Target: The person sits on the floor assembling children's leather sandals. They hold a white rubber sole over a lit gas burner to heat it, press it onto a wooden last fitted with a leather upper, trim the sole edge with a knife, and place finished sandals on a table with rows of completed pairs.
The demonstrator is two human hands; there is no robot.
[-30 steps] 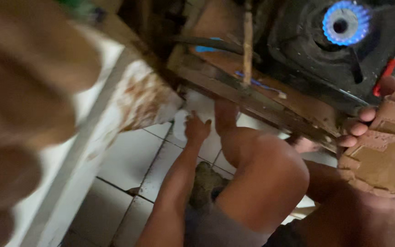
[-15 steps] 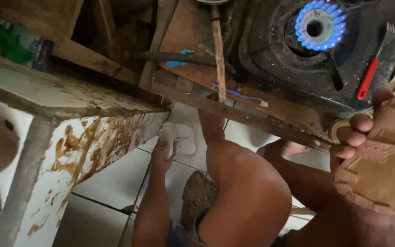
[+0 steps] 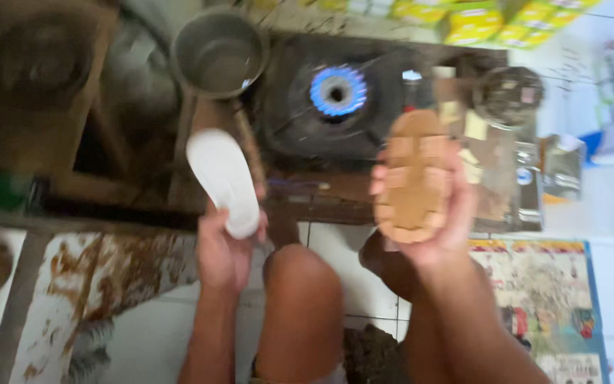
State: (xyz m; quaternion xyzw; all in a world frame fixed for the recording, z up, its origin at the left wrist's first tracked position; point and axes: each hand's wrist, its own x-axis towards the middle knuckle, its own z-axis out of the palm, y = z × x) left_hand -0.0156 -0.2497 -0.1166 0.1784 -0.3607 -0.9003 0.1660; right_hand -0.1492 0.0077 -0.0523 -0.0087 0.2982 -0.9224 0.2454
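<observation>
Now the left hand (image 3: 223,250) grips a new white oval sole (image 3: 223,179) and the right hand (image 3: 431,213) grips the brown ridged sole (image 3: 411,178), both near the blue flame (image 3: 337,90).

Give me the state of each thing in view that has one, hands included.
Burner: lit, blue flame, nothing on it.
Pot: upright beside the burner, off the flame; contents unclear.
White sole: held up in the left hand.
Brown sandal sole: held up in the right hand, strap side facing the camera.
</observation>
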